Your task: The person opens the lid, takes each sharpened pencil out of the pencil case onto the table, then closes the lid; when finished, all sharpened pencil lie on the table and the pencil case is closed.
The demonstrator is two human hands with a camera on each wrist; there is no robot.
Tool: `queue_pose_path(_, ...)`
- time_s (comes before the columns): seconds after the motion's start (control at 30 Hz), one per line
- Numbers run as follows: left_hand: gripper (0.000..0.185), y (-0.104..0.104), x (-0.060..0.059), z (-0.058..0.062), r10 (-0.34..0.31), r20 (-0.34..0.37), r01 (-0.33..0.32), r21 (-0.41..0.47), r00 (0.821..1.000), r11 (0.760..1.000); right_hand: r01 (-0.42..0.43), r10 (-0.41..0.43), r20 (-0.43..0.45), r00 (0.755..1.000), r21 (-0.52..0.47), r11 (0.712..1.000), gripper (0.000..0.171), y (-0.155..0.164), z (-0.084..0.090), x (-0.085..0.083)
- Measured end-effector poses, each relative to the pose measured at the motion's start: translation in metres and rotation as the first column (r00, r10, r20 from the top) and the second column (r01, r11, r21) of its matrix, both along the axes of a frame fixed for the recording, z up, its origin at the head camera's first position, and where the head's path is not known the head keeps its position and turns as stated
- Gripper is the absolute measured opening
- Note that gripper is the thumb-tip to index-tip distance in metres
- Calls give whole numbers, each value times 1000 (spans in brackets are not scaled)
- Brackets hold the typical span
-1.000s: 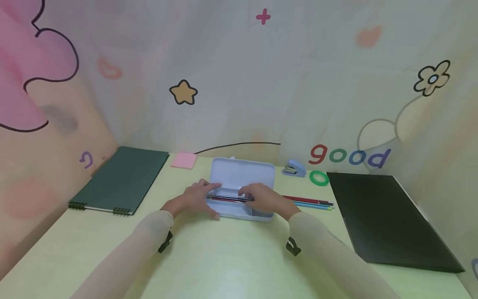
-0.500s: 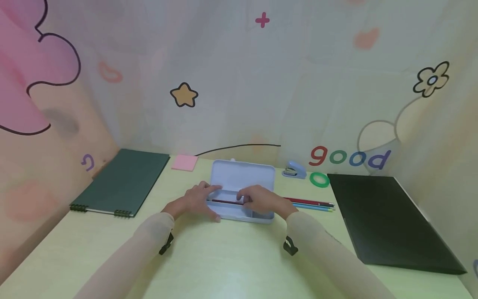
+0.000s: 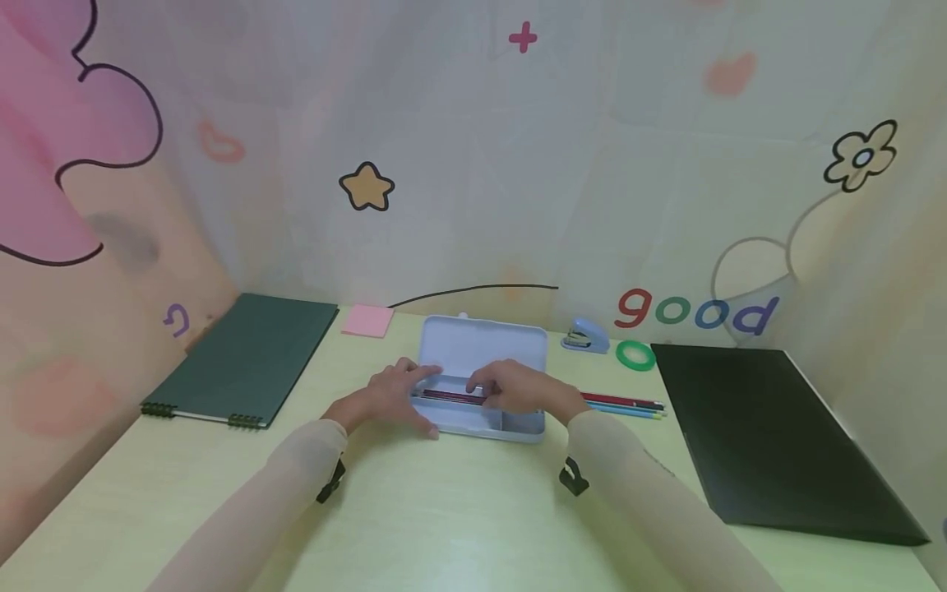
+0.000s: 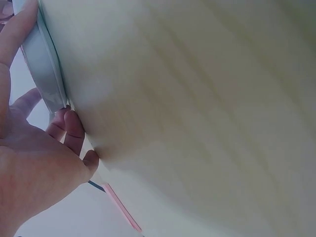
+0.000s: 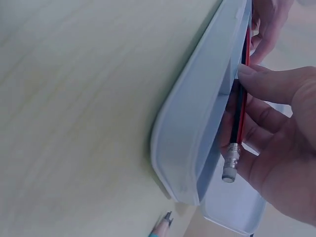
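Observation:
An open light-blue pencil case (image 3: pixel 482 345) stands at the middle of the table, lid tipped back. My left hand (image 3: pixel 388 396) holds its left end; in the left wrist view the thumb lies along the front wall and the other fingers curl at the case's end. Over the tray, my right hand (image 3: pixel 515 386) pinches a red-and-black pencil (image 5: pixel 238 118) between thumb and fingers. Its grey eraser end points towards the case's right end in the right wrist view. Whether the pencil's far end touches the tray floor I cannot tell.
Several pencils (image 3: pixel 625 406) lie right of the case. Behind them are a blue stapler (image 3: pixel 586 335) and a green tape roll (image 3: pixel 635 355). A black folder-like sheet (image 3: pixel 777 444) lies right, a dark green spiral notebook (image 3: pixel 244 358) left, pink sticky notes (image 3: pixel 367 321) at the back.
The pencil in my right hand has sunk into the case, then shows slightly higher again. The right hand has shifted a little left. My left hand stays at the case's end.

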State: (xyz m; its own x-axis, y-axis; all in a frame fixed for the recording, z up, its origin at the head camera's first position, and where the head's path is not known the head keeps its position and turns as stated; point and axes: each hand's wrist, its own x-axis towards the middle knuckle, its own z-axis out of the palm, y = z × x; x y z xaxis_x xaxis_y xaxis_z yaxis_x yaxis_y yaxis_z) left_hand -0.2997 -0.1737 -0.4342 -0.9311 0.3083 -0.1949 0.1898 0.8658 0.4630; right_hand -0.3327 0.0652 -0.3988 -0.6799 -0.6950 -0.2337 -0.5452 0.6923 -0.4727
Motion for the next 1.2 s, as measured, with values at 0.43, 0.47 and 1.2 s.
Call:
queue_pose_path(0.43, 100, 1, -1, -2, 4, 6, -4, 0, 1000, 1000, -33, 35, -16, 999, 103, 994, 44, 0, 12, 1)
queue_pose_path(0.47, 100, 1, -1, -2, 5, 8, -5, 1, 1000, 1000, -36, 38, -16, 999, 104, 994, 45, 1, 13, 1)
queue_pose_path(1.2, 101, 1, -1, -2, -4, -1, 4, -23, 1000, 1000, 15, -14, -41, 999, 29, 999, 33, 73, 22, -6)
